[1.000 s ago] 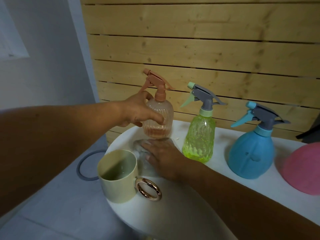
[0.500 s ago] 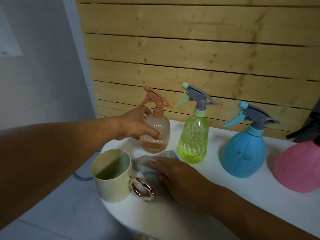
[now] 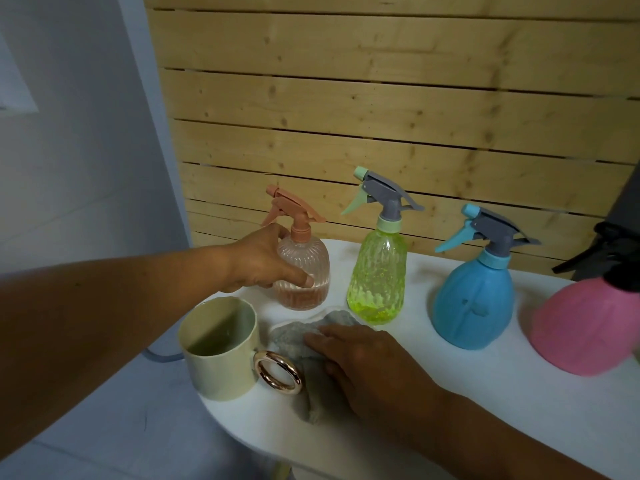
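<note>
At the left end of the white table stands a pale yellow mug with a shiny gold ring for a handle. Just behind it, your left hand holds the see-through peach spray bottle with ribbed sides. Your fingers and thumb curl round its body. The bottle is upright, near the wooden plank wall.

Just right of the mug lies a crumpled grey cloth. Your right hand rests flat on top of it, fingers straight.

Next comes a bumpy see-through green spray bottle, just behind the cloth. Then a round blue plastic spray bottle stands apart from it. Last, at the right edge, is a round pink spray bottle.
</note>
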A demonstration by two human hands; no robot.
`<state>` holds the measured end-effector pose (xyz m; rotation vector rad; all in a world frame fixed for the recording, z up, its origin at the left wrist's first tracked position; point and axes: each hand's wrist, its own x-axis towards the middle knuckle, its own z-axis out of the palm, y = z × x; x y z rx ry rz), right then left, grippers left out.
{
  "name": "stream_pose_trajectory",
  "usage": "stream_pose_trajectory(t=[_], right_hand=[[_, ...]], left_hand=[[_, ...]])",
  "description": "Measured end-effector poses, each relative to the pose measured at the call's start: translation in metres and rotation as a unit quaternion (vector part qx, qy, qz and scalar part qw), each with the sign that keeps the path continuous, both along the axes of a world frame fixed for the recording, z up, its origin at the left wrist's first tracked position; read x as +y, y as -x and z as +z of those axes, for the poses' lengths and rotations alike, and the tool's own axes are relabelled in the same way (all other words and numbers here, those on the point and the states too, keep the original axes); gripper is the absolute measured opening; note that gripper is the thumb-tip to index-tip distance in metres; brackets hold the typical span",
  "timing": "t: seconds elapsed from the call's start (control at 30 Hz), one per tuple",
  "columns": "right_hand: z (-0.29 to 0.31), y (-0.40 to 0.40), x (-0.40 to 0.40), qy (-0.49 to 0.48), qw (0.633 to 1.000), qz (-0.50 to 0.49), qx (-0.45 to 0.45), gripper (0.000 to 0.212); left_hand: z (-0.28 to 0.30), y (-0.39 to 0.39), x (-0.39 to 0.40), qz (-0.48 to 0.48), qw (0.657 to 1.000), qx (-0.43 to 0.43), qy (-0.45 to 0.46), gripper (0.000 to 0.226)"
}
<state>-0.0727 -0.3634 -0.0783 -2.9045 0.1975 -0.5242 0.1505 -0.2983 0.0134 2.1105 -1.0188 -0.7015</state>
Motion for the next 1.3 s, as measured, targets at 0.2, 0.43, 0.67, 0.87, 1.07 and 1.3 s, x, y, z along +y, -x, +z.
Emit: stream_pose_trajectory(t=[0.2, 0.43, 0.67, 0.87, 1.07, 1.3], right_hand=[[-0.001, 0.020, 0.003, 0.024, 0.999, -0.035, 0.022, 0.043], [-0.005, 0.047, 0.004, 0.099, 0.990, -0.103, 0.010, 0.042], [-0.007, 0.054, 0.008, 0.108, 0.987, -0.114, -0.029, 0.039], [-0.013, 0.050, 0.004, 0.019, 0.996, -0.041, -0.074, 0.041], [-0.006, 0.055, 0.003, -0.021, 0.990, 0.025, -0.135, 0.044], [-0.031, 0.067, 0.005, 0.042, 0.988, -0.105, -0.104, 0.042]], left_hand=[[0.003, 0.002, 0.004, 0.002, 1.000, 0.009, -0.016, 0.082], [0.032, 0.016, 0.008, 0.008, 0.993, 0.028, -0.111, 0.102], [0.122, 0.049, 0.012, -0.059, 0.963, -0.142, -0.221, 0.024], [0.144, 0.097, -0.018, -0.109, 0.955, -0.273, -0.038, 0.033], [0.134, 0.108, -0.052, -0.136, 0.918, -0.366, 0.064, 0.054], [0.129, 0.092, -0.070, -0.220, 0.898, -0.376, -0.060, 0.042]])
